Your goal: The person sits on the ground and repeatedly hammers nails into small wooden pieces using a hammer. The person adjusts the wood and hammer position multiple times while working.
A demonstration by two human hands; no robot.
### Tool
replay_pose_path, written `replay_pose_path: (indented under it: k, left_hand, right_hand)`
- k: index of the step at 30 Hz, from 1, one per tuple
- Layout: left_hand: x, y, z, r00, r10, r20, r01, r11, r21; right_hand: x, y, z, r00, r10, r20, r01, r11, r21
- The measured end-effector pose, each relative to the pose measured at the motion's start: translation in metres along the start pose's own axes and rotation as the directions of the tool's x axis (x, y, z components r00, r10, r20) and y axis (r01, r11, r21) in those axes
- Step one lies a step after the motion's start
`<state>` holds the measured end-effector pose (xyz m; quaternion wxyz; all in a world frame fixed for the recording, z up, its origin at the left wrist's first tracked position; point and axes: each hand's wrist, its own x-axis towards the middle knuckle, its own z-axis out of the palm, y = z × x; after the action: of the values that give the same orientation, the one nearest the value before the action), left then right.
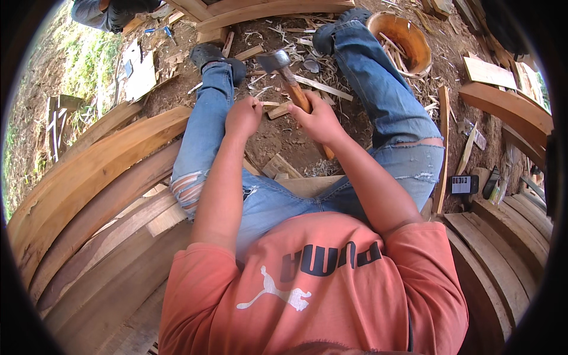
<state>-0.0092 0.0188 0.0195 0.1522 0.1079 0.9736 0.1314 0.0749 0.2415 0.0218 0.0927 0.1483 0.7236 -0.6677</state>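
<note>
My right hand (pixel 318 120) is wrapped round the wooden handle of a hatchet (pixel 297 94). The tool's metal head points up and away from me, and the handle's end shows below my hand. Close beside it on the left, my left hand (pixel 243 118) is closed on a small thin wood strip (pixel 270 103). That strip juts out toward my right hand, just below the hatchet head. Both hands are above the ground between my legs. The fingertips of my left hand are partly hidden.
Wood shavings and offcuts (pixel 325 89) cover the dirt around my shoes. A wooden bucket (pixel 408 41) with sticks stands at far right. Long boards (pixel 100 154) lie to my left, more boards (pixel 497 248) to my right. A phone (pixel 464 184) lies near my right thigh. Another person (pixel 112 15) is at top left.
</note>
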Motion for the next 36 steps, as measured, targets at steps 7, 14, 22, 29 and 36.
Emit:
replay_pose_path:
  k: [7,14,22,29,36]
  left_hand:
    - [-0.003,0.002,0.004,0.989,-0.149,0.019,0.149,0.988,0.029]
    - [-0.002,0.008,-0.005,0.985,-0.162,0.066,0.156,0.984,0.087]
    - [-0.001,-0.004,-0.002,0.987,-0.15,0.052,0.15,0.989,0.006]
    - [0.003,0.0,-0.011,0.975,-0.194,0.111,0.193,0.981,0.025]
    - [0.005,0.001,-0.008,0.975,-0.197,0.101,0.198,0.98,0.003]
  right_hand:
    - [-0.002,0.014,0.0,1.0,-0.024,-0.012,0.017,0.901,-0.433]
    - [0.012,-0.035,0.008,0.977,0.043,0.209,0.024,0.951,-0.308]
    - [0.023,-0.028,0.035,0.996,-0.061,0.072,0.091,0.81,-0.579]
    - [0.033,-0.017,0.054,0.985,0.01,0.169,0.113,0.706,-0.699]
    - [0.045,-0.015,0.064,0.987,-0.058,0.149,0.145,0.719,-0.68]
